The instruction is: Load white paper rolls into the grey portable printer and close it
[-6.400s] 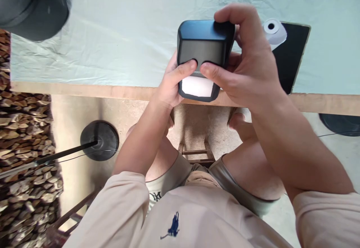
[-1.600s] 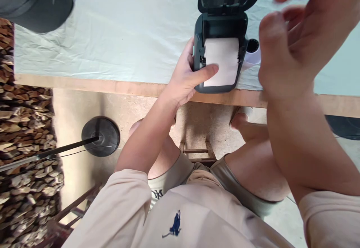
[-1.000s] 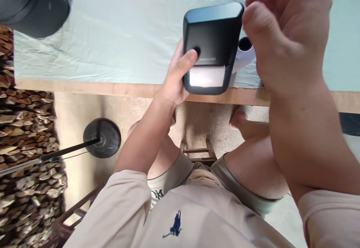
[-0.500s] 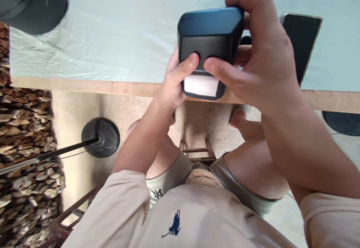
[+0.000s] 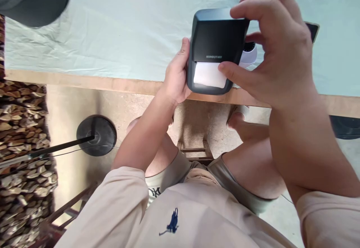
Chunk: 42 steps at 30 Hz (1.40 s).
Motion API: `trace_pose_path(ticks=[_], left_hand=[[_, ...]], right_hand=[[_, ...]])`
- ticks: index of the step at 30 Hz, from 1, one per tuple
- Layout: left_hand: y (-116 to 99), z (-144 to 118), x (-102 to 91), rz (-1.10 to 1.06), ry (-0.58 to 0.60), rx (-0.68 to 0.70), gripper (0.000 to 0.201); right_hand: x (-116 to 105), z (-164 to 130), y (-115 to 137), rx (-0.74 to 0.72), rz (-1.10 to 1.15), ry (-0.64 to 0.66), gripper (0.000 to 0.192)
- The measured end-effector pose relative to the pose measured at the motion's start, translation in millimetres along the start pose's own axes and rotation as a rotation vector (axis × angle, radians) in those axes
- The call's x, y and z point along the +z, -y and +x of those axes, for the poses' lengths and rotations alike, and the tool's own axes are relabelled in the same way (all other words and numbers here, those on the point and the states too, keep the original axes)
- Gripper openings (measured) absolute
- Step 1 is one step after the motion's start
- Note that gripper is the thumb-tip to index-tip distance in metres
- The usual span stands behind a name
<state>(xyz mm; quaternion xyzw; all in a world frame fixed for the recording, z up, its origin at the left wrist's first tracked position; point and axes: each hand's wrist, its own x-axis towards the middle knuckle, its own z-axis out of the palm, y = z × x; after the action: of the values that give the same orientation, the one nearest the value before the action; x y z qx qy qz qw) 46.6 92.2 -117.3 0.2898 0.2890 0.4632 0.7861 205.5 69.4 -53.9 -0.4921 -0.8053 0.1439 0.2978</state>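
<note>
Left thumb now off matte boxy printer (image 5: 216, 42), left hand (image 5: 176, 77) side grip, right hand (image 5: 270, 57) pinching it

Small dark label printer (image 5: 216, 38), lid closed, white paper (image 5: 209, 75) showing at its front slot, held upright at the table's (image 5: 112, 45) near edge, gripped on both sides

We see a small label printer (image 5: 216, 38) with a smooth, matt dark plastic shell, and white matt paper (image 5: 209, 74) showing at its slot. The table (image 5: 84, 84) has a bare, pale wood edge under a thin, creased pale green cloth (image 5: 120, 34). Our shirt (image 5: 197, 218) is soft beige fabric. Rough split firewood (image 5: 22, 128) is stacked at the left.
</note>
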Motion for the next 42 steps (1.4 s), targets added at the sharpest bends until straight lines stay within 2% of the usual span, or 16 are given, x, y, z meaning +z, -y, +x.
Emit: trace_pose_path(ticks=[5, 9, 11, 13, 15, 17, 18, 20, 24, 28, 31, 37, 42], left_hand=[[2, 2, -1.9, -0.014, -0.018, -0.007, 0.037], [1, 4, -3.9, -0.023, -0.045, -0.005, 0.038], [-1, 3, -3.3, -0.029, -0.064, -0.021, 0.034], [-5, 2, -1.7, -0.042, -0.048, -0.058, 0.034], [-7, 0, 0.1, -0.059, 0.013, -0.094, 0.034], [-7, -1, 1.9, -0.068, 0.093, -0.103, 0.03], [-7, -1, 2.8, -0.068, 0.119, -0.095, 0.03], [-6, -2, 4.5, -0.055, 0.136, -0.069, 0.031], [-6, -4, 7.3, -0.022, 0.162, -0.015, 0.025], [-6, -6, 5.8, -0.009, 0.19, 0.001, 0.021], [-4, -6, 4.3, 0.024, 0.171, -0.004, 0.021], [-4, -7, 6.2, -0.071, 0.126, -0.017, 0.02], [-4, -9, 5.2, -0.149, 0.153, -0.011, 0.017]], right_hand=[[0, 0, 0, 0.075, -0.049, 0.014, 0.064], [-1, 1, 4, 0.155, 0.021, -0.06, 0.061], [0, 4, 8, 0.184, 0.037, -0.159, 0.057], [0, 8, 14, 0.192, 0.051, -0.321, 0.041], [1, 12, 19, 0.196, 0.135, -0.48, 0.022], [3, 16, 20, 0.179, 0.263, -0.547, 0.015], [4, 17, 19, 0.155, 0.303, -0.533, 0.014], [5, 17, 15, 0.117, 0.24, -0.419, 0.015], [5, 10, 7, 0.157, -0.106, -0.095, 0.016], [5, 8, 5, 0.184, -0.257, 0.035, 0.026], [4, 13, 5, 0.283, -0.261, 0.128, 0.033], [-10, 19, 23, 0.356, -0.082, 0.102, 0.037], [-21, -12, 28, 0.482, 0.358, -0.073, 0.036]])
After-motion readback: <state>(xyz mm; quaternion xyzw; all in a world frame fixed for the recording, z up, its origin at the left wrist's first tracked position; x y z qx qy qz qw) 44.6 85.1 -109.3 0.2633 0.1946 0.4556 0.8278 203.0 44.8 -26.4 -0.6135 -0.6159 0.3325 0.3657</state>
